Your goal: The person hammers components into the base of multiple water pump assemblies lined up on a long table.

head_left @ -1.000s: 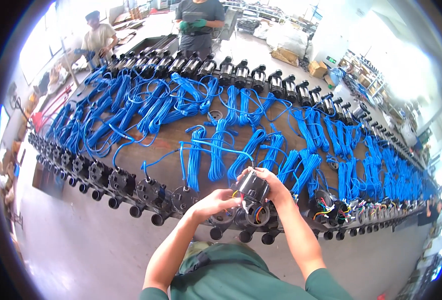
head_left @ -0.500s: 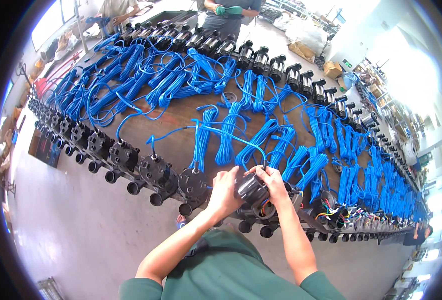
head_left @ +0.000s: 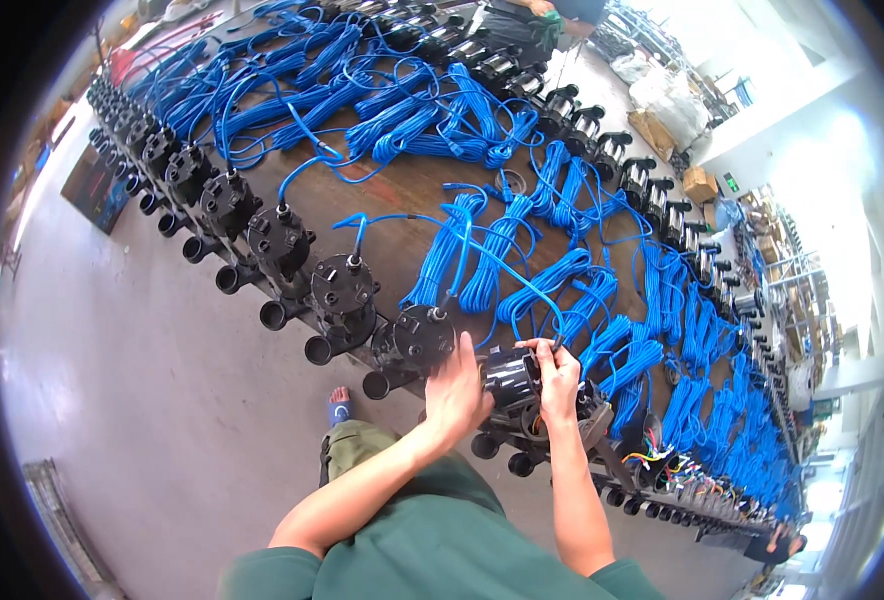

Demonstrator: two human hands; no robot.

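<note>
A glossy black cylindrical motor cap (head_left: 510, 378) lies tilted on its side between my hands, over the near edge of the table. My left hand (head_left: 456, 393) presses against the cap's left end, its fingers pointing up and partly hidden. With thumb and fingers closed, my right hand (head_left: 558, 378) grips the cap's right rim, close to where a blue cable (head_left: 528, 283) runs in. Under the cap, an open motor housing (head_left: 537, 424) shows partly, with wires in it. Just left of my left hand stands a black capped motor (head_left: 424, 338).
Black motors (head_left: 280, 243) line the near edge; more units (head_left: 584, 125) line the far edge. Coiled blue cables (head_left: 502, 255) cover much of the brown table (head_left: 382, 185). To the right, open housings (head_left: 652, 440) show coloured wires. A person (head_left: 562, 12) stands across the table.
The view has tilted and shifted. The cap has turned more onto its side. My left hand's fingers have straightened upward against its end, while my right hand keeps its grip at the cable side.
</note>
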